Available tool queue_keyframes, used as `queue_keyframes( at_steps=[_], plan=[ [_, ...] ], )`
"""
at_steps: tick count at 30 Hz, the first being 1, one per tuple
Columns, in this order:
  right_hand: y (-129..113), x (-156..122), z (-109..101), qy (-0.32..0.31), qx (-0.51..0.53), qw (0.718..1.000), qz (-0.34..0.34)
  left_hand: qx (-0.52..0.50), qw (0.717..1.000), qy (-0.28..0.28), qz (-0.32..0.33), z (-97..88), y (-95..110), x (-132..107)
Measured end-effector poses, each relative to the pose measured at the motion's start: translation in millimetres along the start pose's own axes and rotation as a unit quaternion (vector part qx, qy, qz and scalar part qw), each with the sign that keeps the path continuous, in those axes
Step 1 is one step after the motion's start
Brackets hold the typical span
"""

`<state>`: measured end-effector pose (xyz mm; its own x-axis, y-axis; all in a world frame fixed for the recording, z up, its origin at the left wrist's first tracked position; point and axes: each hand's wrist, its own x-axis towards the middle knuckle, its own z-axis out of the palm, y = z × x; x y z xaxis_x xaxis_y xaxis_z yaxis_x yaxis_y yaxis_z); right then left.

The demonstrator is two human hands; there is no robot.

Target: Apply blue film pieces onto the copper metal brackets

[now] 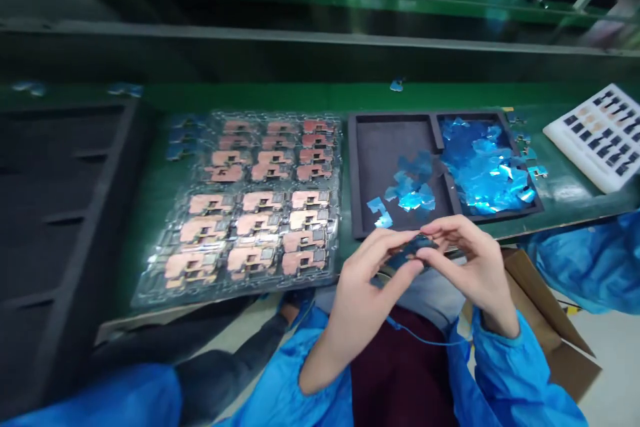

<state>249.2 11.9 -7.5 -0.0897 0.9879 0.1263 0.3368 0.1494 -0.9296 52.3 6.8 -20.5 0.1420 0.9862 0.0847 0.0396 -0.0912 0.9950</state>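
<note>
Between both hands I hold a small dark circuit board (424,244), partly covered by my fingers. My left hand (367,280) pinches its left end, and my right hand (467,260) grips the right end with thumb and fingertips. Just beyond the hands lies a black foam tray (354,173) with compartments. Shiny blue film pieces (487,170) are heaped in its right section, and fewer blue pieces (413,187) lie in the left one. To the left, a clear plastic tray (270,237) carries rows of copper-coloured boards (250,258).
A white sheet with black parts (600,133) rests at the right. Small blue-filmed boards (533,155) lie beside the foam tray. A large black tray (60,213) fills the left. Below the table's right edge is an open cardboard box (545,320). Another person's blue sleeve (590,263) shows at right.
</note>
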Motion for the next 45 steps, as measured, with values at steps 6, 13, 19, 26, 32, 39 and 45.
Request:
queue_keyframes(
  at_steps=[6, 13, 19, 26, 32, 39, 45],
  plan=[
    [18.9, 4.3, 48.8, -0.002, 0.175, 0.978, 0.117, -0.117, 0.980, 0.125, -0.098, -3.4, -12.7, 0.1],
    [20.2, 0.0, 63.3, 0.034, 0.170, 0.978, 0.113, -0.106, 0.974, 0.183, -0.085, -1.2, -19.7, -3.5],
    [22.8, -2.2, 68.9, 0.044, 0.153, 0.984, 0.081, -0.084, 0.974, 0.196, -0.075, -2.1, -19.9, -4.0],
    [21.7, -1.5, 69.5, 0.060, 0.109, 0.989, 0.075, -0.127, 0.971, 0.168, -0.117, -3.0, -23.3, -7.9],
    [25.1, 4.7, 67.3, 0.080, 0.041, 0.995, 0.045, -0.179, 0.962, 0.076, -0.190, -15.3, -18.0, -9.5],
    [26.3, 8.6, 62.0, 0.086, -0.059, 0.991, -0.084, -0.257, 0.935, 0.023, -0.245, -22.5, -14.2, -11.8],
    [9.8, 7.5, 52.7, 0.138, -0.174, 0.948, -0.229, -0.258, 0.935, 0.047, -0.238, -23.4, -23.3, -11.0]
  ],
)
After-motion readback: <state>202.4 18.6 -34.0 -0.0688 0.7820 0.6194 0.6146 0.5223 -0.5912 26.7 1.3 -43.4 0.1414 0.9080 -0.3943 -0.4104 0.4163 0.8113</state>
